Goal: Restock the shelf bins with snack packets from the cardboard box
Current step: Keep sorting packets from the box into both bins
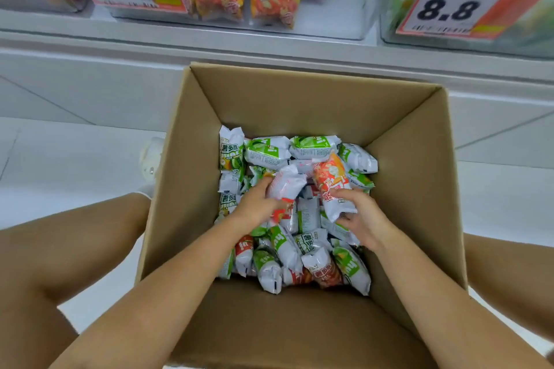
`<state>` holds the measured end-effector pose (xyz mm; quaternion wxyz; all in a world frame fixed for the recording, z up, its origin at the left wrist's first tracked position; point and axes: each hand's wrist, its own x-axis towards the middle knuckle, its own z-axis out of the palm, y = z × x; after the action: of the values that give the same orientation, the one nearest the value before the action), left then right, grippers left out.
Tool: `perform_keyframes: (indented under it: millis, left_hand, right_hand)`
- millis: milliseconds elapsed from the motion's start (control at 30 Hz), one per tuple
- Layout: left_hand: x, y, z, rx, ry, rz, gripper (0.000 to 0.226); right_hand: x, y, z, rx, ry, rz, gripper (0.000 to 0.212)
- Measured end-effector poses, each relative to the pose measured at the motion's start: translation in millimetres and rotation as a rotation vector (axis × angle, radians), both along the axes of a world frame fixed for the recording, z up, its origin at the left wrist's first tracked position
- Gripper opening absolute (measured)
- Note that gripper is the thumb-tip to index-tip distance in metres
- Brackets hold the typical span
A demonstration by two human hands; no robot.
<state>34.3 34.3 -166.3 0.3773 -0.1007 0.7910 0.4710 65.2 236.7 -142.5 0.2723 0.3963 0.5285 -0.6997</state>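
Hands (364, 219) (both) gripping upright-tilted red packets (331, 186)

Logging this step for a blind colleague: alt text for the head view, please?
Both hands reach into an open cardboard box of green and red snack packets: the left hand grips a white-and-red packet, the right hand an orange-red packet. Above, shelf bins hold red packets behind 8.8 price tags.

Open-topped cardboard box (299, 99): tall walls enclose all four sides, so access is from above only. Snack packets (269, 153) cover the floor of the box, leaving no bare gap. Above the far wall, the shelf edge (269, 42) and price tags (455, 6) front the bins (338, 0).
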Motion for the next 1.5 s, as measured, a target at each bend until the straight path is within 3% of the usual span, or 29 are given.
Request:
perform_keyframes:
  millis: [67,167,300,467,633,700,767,900,967,1100,1333,1500]
  left_hand:
    - [0,-6,31,0.43,-0.275,0.382,0.026]
    - [6,-13,76,0.855,-0.43,0.612,0.044]
    - [19,-11,136,1.06,-0.4,0.704,0.049]
    - [25,-14,188,1.114,-0.327,0.695,0.039]
    - [23,-21,226,0.983,-0.11,0.458,0.04]
    - [20,-23,235,0.881,0.006,0.341,0.032]
    - [14,-25,242,0.751,0.147,0.236,0.04]
    - [-5,-22,260,0.551,0.352,0.236,0.061]
    - [-22,-17,275,0.484,0.438,0.25,0.055]
    - [-77,3,309,0.313,0.713,0.211,0.049]
    - [-159,48,312,0.136,0.944,0.044,0.069]
    - [-184,47,285,-0.386,0.974,-0.422,0.061]
  right_hand:
    - [-3,-1,19,-0.009,0.075,-0.035,0.033]
    - [-5,-4,58,-0.039,0.222,-0.004,0.046]
    - [0,-11,117,-0.152,0.418,0.013,0.048]
    - [8,-10,168,-0.194,0.53,-0.003,0.06]
    - [8,-11,201,-0.163,0.592,0.092,0.05]
    - [3,-12,210,-0.076,0.625,0.065,0.053]
    - [-4,-9,220,0.038,0.658,0.01,0.055]
    - [-23,5,239,0.241,0.769,0.021,0.046]
    - [-34,14,248,0.367,0.851,0.079,0.034]
    - [-60,37,266,0.622,1.003,0.165,0.035]
    - [-90,67,266,0.682,0.996,0.096,0.043]
    - [-95,68,267,0.648,0.989,0.103,0.05]
